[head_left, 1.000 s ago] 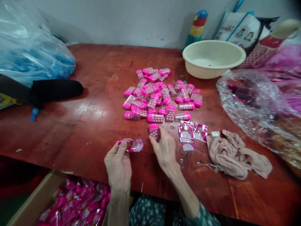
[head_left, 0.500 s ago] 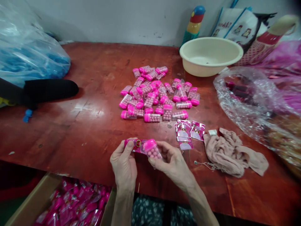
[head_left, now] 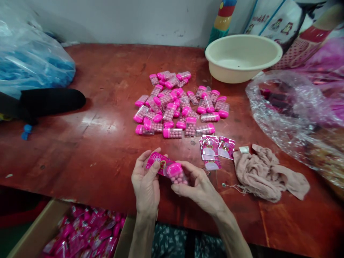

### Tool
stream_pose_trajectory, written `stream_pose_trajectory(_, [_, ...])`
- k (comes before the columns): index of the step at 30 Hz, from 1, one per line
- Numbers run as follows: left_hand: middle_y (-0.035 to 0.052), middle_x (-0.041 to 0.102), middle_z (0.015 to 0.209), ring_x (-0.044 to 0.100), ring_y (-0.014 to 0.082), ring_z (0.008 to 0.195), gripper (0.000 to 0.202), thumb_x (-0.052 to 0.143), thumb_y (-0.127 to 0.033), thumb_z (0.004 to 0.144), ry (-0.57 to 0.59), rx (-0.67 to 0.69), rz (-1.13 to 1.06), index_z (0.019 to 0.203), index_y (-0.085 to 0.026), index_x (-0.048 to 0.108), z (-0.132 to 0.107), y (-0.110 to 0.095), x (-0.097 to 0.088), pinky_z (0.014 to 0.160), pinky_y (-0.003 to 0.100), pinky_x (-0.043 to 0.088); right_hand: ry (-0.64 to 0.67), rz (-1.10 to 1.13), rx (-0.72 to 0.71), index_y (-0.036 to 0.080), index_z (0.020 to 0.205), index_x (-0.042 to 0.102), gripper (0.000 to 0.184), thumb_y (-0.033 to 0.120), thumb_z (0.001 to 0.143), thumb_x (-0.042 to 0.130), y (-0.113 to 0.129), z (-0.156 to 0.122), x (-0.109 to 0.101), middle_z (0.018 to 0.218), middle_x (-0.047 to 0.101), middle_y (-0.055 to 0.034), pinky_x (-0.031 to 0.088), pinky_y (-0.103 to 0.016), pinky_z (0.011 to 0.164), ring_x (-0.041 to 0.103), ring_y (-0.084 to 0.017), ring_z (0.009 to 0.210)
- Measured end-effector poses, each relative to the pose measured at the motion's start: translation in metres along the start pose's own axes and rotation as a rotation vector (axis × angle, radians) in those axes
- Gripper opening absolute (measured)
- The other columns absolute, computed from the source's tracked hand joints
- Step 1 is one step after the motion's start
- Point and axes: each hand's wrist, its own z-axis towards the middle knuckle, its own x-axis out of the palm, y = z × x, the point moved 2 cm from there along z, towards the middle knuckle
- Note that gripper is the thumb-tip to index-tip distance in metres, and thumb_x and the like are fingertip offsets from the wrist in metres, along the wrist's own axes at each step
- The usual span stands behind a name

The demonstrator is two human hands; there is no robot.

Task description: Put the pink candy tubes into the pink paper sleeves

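My left hand (head_left: 146, 184) pinches a small pink plastic sachet (head_left: 157, 162) by its end, above the near edge of the red table (head_left: 94, 122). My right hand (head_left: 200, 188) grips a clear capsule with a pink cap (head_left: 176, 172), filled with pink balls, its capped end pushed into the sachet's mouth. Both hands sit close together, fingers closed on these items. Beyond them lies a heap of several like capsules (head_left: 178, 105). A few flat empty sachets (head_left: 216, 150) lie just right of my hands.
A cream basin (head_left: 243, 57) stands at the back right. A clear plastic bag (head_left: 298, 114) fills the right side, a beige cloth (head_left: 268, 173) lies beside the sachets. A blue-filled bag (head_left: 29, 62) and a black sleeve (head_left: 48, 102) are left. A cardboard box of packed sachets (head_left: 80, 236) sits below.
My right hand picked a capsule off the table and brought it to the sachet in my left hand. The capsule's end now sits at the sachet's mouth.
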Motion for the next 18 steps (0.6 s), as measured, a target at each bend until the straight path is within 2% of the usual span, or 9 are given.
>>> stream_pose_trajectory(3, [0.0088, 0.07, 0.104, 0.066, 0.0187, 0.092, 0.03, 0.071, -0.018, 0.071, 0.009, -0.09, -0.05, 0.1, -0.016, 0.063, -0.002, 0.003, 0.002, 0.082, 0.029, 0.05, -0.04, 0.003, -0.022, 0.025, 0.108, 0.06, 0.04, 0.012, 0.07, 0.066, 0.001, 0.001, 0.0, 0.078, 0.056, 0.0048, 0.04, -0.02, 0.06, 0.046, -0.01, 0.066])
stream_pose_trajectory(7, [0.0115, 0.072, 0.095, 0.066, 0.023, 0.089, 0.024, 0.07, -0.026, 0.073, 0.127, -0.284, -0.045, 0.091, -0.011, 0.068, -0.008, 0.01, 0.007, 0.08, 0.034, 0.052, -0.058, -0.095, -0.072, 0.024, 0.105, 0.062, 0.035, 0.012, 0.072, 0.066, 0.007, 0.002, 0.0, 0.079, 0.059, 0.0043, 0.041, -0.021, 0.064, 0.049, -0.011, 0.068])
stream_pose_trajectory(11, [0.0118, 0.072, 0.091, 0.067, 0.0237, 0.086, 0.026, 0.069, -0.029, 0.073, 0.15, -0.379, -0.045, 0.09, -0.01, 0.07, -0.01, 0.014, 0.011, 0.077, 0.035, 0.053, -0.101, -0.183, -0.106, 0.023, 0.107, 0.062, 0.034, 0.014, 0.074, 0.065, 0.008, 0.002, -0.001, 0.086, 0.064, 0.0024, 0.044, -0.023, 0.068, 0.055, -0.013, 0.072])
stream_pose_trajectory(14, [0.0088, 0.073, 0.085, 0.068, 0.0225, 0.081, 0.023, 0.073, -0.026, 0.068, 0.098, -0.394, -0.096, 0.087, -0.012, 0.07, -0.008, 0.016, 0.011, 0.077, 0.036, 0.053, -0.16, -0.214, -0.108, 0.021, 0.109, 0.06, 0.034, 0.017, 0.075, 0.064, 0.006, 0.001, -0.001, 0.087, 0.065, 0.0008, 0.046, -0.023, 0.066, 0.058, -0.014, 0.072])
stream_pose_trajectory(18, [0.0053, 0.073, 0.082, 0.068, 0.0191, 0.077, 0.018, 0.075, -0.019, 0.066, 0.054, -0.299, -0.106, 0.081, -0.014, 0.069, -0.005, 0.017, 0.011, 0.08, 0.034, 0.052, -0.257, -0.391, -0.105, 0.016, 0.088, 0.064, 0.013, 0.017, 0.075, 0.063, 0.005, 0.0, 0.0, 0.074, 0.062, 0.0005, 0.043, -0.024, 0.059, 0.055, -0.013, 0.063])
